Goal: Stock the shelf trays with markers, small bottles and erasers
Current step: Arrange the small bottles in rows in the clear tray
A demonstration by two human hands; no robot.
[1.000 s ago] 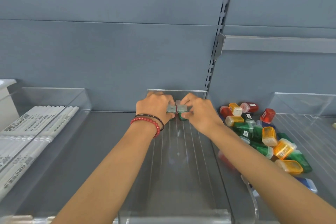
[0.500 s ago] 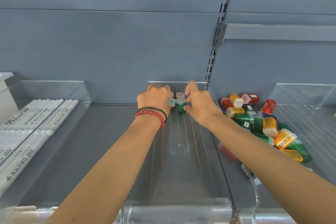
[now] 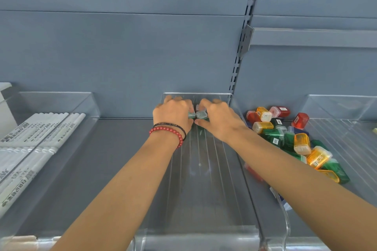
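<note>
Both my hands reach to the back of a clear ribbed tray (image 3: pixel 204 189) in the middle of the shelf. My left hand (image 3: pixel 173 114), with a red bead bracelet on its wrist, curls its fingers round a small green bottle (image 3: pixel 191 115) standing at the tray's back wall. My right hand (image 3: pixel 220 122) pinches another small green bottle (image 3: pixel 201 114) right beside it, thumb below and fingers above. A pink-capped bottle (image 3: pixel 197 107) peeks out just behind them. Much of each bottle is hidden by my fingers.
A loose heap of small red, orange and green bottles (image 3: pixel 289 138) lies on the shelf right of the tray. White markers (image 3: pixel 30 138) fill a clear tray at the left. Another clear ribbed tray (image 3: pixel 350 128) stands at the far right. The blue back panel rises behind.
My right hand has closed down over its green bottle and both hands sit a little closer together at the tray's back wall. The bottles stand side by side.
</note>
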